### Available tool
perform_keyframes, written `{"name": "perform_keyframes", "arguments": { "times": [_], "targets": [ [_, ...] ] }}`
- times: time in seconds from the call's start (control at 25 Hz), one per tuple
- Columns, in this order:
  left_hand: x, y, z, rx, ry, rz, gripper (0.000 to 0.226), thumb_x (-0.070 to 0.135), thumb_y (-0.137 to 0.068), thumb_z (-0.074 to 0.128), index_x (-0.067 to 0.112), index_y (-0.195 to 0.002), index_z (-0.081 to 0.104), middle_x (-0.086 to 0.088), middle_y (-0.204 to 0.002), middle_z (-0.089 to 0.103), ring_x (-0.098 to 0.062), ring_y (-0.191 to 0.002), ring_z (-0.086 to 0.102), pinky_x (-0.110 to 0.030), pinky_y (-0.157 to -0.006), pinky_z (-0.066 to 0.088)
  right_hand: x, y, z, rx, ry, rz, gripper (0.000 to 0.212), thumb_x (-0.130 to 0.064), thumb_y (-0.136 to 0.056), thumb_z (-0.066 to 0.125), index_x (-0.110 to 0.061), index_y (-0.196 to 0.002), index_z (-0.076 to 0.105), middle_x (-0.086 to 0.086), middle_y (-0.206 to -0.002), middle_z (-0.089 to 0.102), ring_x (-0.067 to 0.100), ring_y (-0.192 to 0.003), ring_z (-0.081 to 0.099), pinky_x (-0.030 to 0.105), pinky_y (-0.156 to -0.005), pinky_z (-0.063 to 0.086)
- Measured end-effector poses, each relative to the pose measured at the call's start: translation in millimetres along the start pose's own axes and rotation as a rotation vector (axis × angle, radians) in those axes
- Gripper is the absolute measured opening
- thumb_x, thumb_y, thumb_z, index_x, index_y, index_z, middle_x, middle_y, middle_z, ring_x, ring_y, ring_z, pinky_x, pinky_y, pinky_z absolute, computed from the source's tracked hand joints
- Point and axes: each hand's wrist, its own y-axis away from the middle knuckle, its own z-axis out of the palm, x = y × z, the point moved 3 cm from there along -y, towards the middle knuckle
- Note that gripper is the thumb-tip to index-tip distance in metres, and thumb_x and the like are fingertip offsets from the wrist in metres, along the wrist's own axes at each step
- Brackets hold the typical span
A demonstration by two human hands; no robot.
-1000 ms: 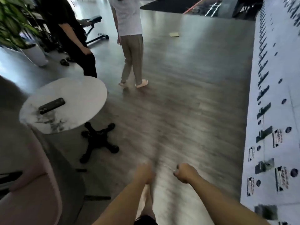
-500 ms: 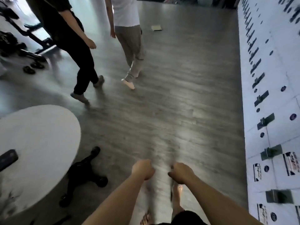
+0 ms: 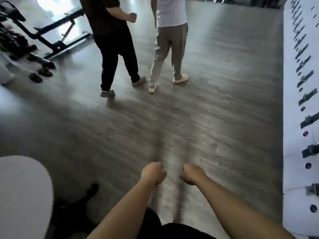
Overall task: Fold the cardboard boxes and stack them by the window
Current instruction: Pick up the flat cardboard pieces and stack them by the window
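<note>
Boxes [image 3: 301,118] line the right wall; two people [image 3: 138,49] walk ahead.

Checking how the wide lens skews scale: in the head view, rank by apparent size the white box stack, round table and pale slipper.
1. white box stack
2. round table, partly cropped and near the camera
3. pale slipper

Grey wood-grain plank floor [image 3: 215,100] with a soft sheen; smooth matt white round table [image 3: 22,195]; white printed cardboard boxes [image 3: 293,118], matt.
</note>
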Motion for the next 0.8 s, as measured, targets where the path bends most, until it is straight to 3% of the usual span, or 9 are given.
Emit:
{"name": "perform_keyframes", "arguments": {
  "times": [0.2,0.36,0.48,0.64,0.8],
  "targets": [
    [8,-121,-76,0.004,0.015,0.005,0.036,0.036,-0.091,0.049,0.015,-0.117,0.062,-0.010,-0.121,0.064,-0.030,-0.110,0.060,-0.037,-0.087,0.049,-10,-117,-86,-0.009,0.003,0.007,0.039,-0.042,-0.096,0.051,-0.016,-0.125,0.057,0.013,-0.131,0.058,0.033,-0.116,0.058,0.037,-0.087,0.047],
    [12,-234,-174,0.025,-0.050,0.046,0.039,0.035,-0.094,0.050,0.015,-0.125,0.061,-0.009,-0.126,0.062,-0.029,-0.115,0.060,-0.037,-0.092,0.052,-29,-214,-185,0.052,0.029,0.015,0.040,-0.037,-0.096,0.049,-0.012,-0.125,0.060,0.015,-0.131,0.061,0.034,-0.117,0.060,0.037,-0.090,0.050],
    [28,-305,-241,0.049,-0.129,0.062,0.034,0.028,-0.095,0.049,0.013,-0.124,0.059,-0.010,-0.126,0.062,-0.029,-0.116,0.059,-0.038,-0.093,0.052,-34,-272,-257,0.103,0.007,0.023,0.047,-0.045,-0.098,0.049,-0.013,-0.132,0.055,0.016,-0.134,0.058,0.034,-0.119,0.058,0.039,-0.091,0.049],
    [67,-406,-306,0.035,-0.156,0.117,0.044,0.036,-0.095,0.052,0.017,-0.134,0.055,-0.009,-0.132,0.060,-0.029,-0.123,0.056,-0.038,-0.099,0.049,-15,-355,-323,0.075,-0.057,0.073,0.047,-0.048,-0.096,0.051,-0.016,-0.131,0.054,0.014,-0.133,0.059,0.033,-0.119,0.059,0.039,-0.093,0.049],
    [115,-507,-363,0.008,-0.159,0.111,0.041,0.038,-0.094,0.050,0.015,-0.127,0.060,-0.011,-0.130,0.060,-0.030,-0.121,0.056,-0.036,-0.097,0.048,19,-447,-396,0.047,-0.065,0.087,0.045,-0.046,-0.096,0.051,-0.015,-0.128,0.056,0.013,-0.131,0.060,0.033,-0.118,0.059,0.037,-0.089,0.048]
  ]
}}
